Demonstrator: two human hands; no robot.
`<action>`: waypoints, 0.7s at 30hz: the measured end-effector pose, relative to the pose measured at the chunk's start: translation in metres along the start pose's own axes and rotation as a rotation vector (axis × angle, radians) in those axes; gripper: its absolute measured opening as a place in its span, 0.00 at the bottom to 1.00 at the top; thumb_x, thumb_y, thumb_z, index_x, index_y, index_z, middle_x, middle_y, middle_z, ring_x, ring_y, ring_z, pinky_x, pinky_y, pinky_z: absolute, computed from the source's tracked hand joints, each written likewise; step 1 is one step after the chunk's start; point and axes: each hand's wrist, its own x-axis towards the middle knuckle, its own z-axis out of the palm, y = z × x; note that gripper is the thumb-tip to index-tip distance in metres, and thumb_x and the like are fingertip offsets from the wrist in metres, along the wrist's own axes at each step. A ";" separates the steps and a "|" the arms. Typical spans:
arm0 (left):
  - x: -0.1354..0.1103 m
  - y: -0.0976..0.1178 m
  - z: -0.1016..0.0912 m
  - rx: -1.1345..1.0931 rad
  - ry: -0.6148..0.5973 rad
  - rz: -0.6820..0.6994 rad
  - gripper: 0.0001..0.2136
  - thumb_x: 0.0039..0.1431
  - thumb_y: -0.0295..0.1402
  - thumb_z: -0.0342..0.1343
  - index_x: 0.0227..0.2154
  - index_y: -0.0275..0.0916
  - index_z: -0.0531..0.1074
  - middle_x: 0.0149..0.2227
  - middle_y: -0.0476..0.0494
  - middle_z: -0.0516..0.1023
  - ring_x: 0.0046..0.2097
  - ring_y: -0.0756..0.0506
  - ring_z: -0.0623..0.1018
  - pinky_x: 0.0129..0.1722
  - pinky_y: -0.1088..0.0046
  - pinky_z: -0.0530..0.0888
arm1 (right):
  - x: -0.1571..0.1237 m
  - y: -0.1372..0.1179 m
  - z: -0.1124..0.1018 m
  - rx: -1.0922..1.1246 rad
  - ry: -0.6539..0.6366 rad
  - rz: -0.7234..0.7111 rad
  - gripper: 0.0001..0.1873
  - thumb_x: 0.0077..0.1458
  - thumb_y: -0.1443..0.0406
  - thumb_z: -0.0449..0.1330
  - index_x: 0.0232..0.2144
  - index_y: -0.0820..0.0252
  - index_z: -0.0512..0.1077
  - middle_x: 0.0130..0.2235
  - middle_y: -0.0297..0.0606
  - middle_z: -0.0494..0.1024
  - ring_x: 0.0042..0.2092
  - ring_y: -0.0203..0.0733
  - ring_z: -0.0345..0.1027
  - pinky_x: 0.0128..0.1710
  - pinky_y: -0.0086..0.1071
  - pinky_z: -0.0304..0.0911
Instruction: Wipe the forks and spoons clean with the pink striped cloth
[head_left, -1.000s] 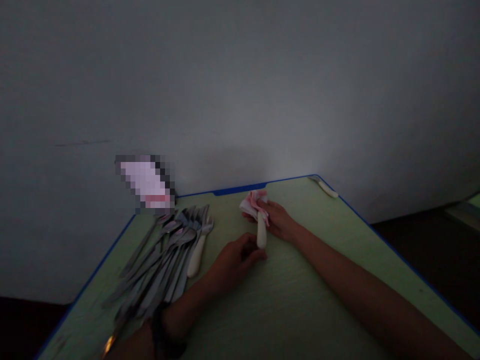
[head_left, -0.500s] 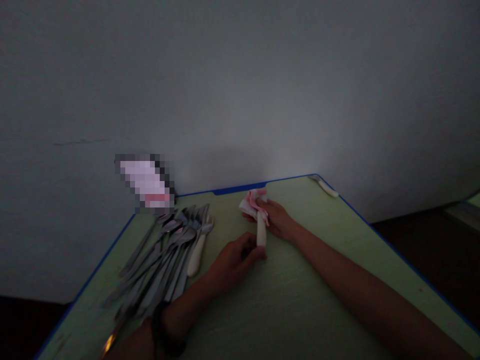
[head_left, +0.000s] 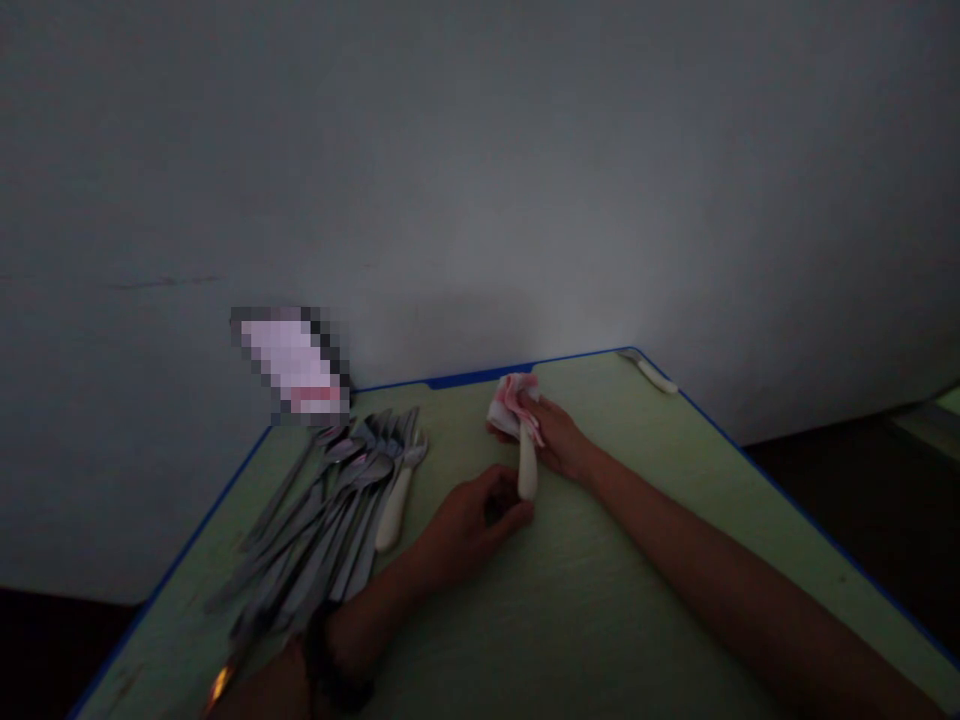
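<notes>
My left hand (head_left: 472,520) is curled round the lower end of a white-handled utensil (head_left: 527,472) that lies on the green table (head_left: 600,600). The utensil's far end is wrapped in a pink and white cloth (head_left: 511,405), and my right hand (head_left: 555,440) is closed on that cloth. What lies under the cloth is hidden. Both hands are near the middle of the table's far half.
A pile of several metal spoons and forks (head_left: 330,510) lies at the left, one with a white handle (head_left: 394,515). Another white-handled utensil (head_left: 651,372) rests at the far right corner. A blurred-out object (head_left: 292,365) stands by the wall. The table has a blue rim.
The cloth and my right hand have shifted slightly up and right along the utensil; my left hand has barely moved.
</notes>
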 end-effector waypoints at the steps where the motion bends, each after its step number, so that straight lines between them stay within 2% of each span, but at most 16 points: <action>1: 0.000 0.000 0.000 -0.004 -0.001 -0.001 0.10 0.58 0.37 0.48 0.39 0.38 0.64 0.33 0.47 0.74 0.34 0.49 0.73 0.33 0.75 0.68 | 0.000 0.000 0.000 0.003 -0.002 0.002 0.17 0.45 0.57 0.62 0.35 0.62 0.69 0.34 0.39 0.75 0.31 0.39 0.70 0.34 0.35 0.66; 10: 0.001 0.001 -0.001 -0.044 -0.030 -0.002 0.09 0.57 0.35 0.48 0.40 0.39 0.64 0.36 0.46 0.75 0.37 0.48 0.74 0.36 0.74 0.69 | 0.003 0.001 -0.001 -0.025 0.011 0.040 0.10 0.49 0.63 0.56 0.33 0.64 0.70 0.32 0.40 0.76 0.28 0.39 0.71 0.33 0.36 0.67; 21: 0.001 -0.001 0.000 -0.053 -0.020 -0.005 0.11 0.57 0.38 0.49 0.41 0.39 0.64 0.35 0.46 0.75 0.36 0.48 0.74 0.34 0.74 0.69 | 0.001 0.002 -0.002 -0.027 0.002 0.021 0.12 0.52 0.61 0.56 0.36 0.63 0.68 0.34 0.41 0.76 0.30 0.39 0.71 0.34 0.36 0.67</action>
